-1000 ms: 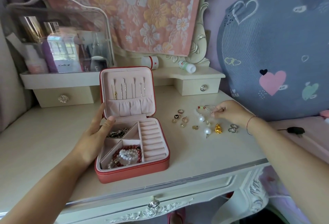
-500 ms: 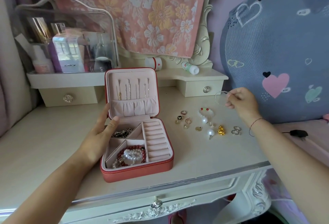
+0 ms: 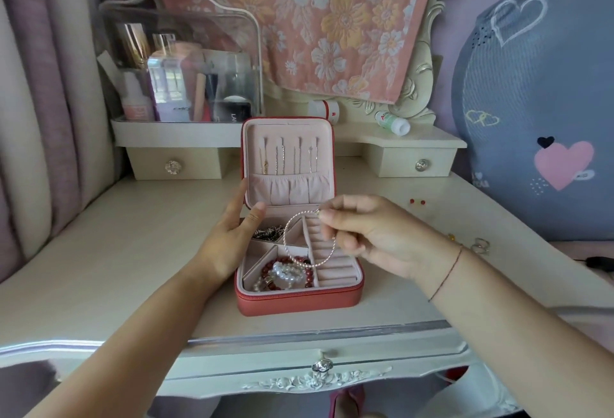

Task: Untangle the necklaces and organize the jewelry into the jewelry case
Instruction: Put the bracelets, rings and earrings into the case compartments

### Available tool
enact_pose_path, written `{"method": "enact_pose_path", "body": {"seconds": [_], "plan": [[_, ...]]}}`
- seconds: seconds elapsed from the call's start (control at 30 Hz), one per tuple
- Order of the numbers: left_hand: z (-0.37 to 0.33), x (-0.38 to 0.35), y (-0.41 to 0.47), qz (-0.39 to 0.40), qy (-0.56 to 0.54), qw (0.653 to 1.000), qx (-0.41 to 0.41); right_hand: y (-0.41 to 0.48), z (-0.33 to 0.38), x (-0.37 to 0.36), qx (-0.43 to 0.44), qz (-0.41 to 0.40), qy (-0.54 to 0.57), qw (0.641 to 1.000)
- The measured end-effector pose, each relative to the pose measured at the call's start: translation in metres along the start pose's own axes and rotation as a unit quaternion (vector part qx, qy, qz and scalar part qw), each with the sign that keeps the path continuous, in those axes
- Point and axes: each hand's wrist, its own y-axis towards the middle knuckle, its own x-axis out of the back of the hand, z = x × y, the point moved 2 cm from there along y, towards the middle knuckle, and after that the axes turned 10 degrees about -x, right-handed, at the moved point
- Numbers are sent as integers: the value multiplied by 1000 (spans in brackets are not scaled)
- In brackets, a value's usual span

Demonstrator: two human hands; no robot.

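A clear box full of bottles sits on the shelf, at 10 o'clock from the jewelry case.

Your left hand is at 9 o'clock from the case. Its fingers are straight and a little apart. They rest on the left edge of the lid, and the thumb is by the lid's bottom corner. This hand holds nothing.

The case sits in the middle of the table. It is red outside and pink inside, and the lid stands up. Thin chains hang inside the lid. In the tray, a dark tangled chain lies in the pocket at 11 o'clock. Red and white bead bracelets lie in the pocket at 7 o'clock. Ring rolls fill the right side.

A silver bangle hangs over the middle of the tray. Your right hand, at 3 o'clock from the case, pinches the top of the bangle between thumb and finger. The other fingers are curled.

Two tiny red studs lie on the table at 2 o'clock. Silver rings lie at 3 o'clock, past your wrist. A big blue pillow with hearts is on the far right.
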Motion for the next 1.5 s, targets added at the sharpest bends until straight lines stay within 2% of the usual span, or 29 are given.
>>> {"method": "enact_pose_path", "body": {"seconds": [0.07,0.17,0.23,0.33,0.4,0.5,0.57,0.73,0.9,1.13,1.2,1.37,1.43,1.5], "plan": [[3,1,1,1,2,1000,-2,4,-8,-14,-29,11,-36,999],[6,2,2,0,11,1000,4,8,-14,-26,-18,-46,-147,988],[6,2,2,-1,19,1000,4,8,-15,-29,21,-100,-253,962],[7,2,3,1,13,1000,2,8,-16,-33,92,-165,-389,902],[8,2,3,1,11,1000,1,9,-19,-35,123,-194,-445,866],[9,2,4,2,13,1000,2,12,-22,-38,136,-203,-475,846],[8,2,3,4,19,1000,0,12,-20,-38,136,-204,-476,844],[5,2,2,5,25,1000,8,9,-12,-29,51,-172,-370,911],[5,1,2,5,35,999,8,9,-15,-33,-21,-120,-305,945],[4,2,1,11,27,1000,13,-1,-2,-38,-67,7,-200,977],[3,1,1,7,25,1000,11,-3,1,-34,-56,15,-249,967],[2,2,0,7,24,1000,15,-3,0,-33,34,-14,-477,878],[1,1,0,9,29,999,14,-5,0,-34,61,-8,-520,852],[1,2,0,8,35,999,13,-5,1,-32,70,9,-526,848]]}}
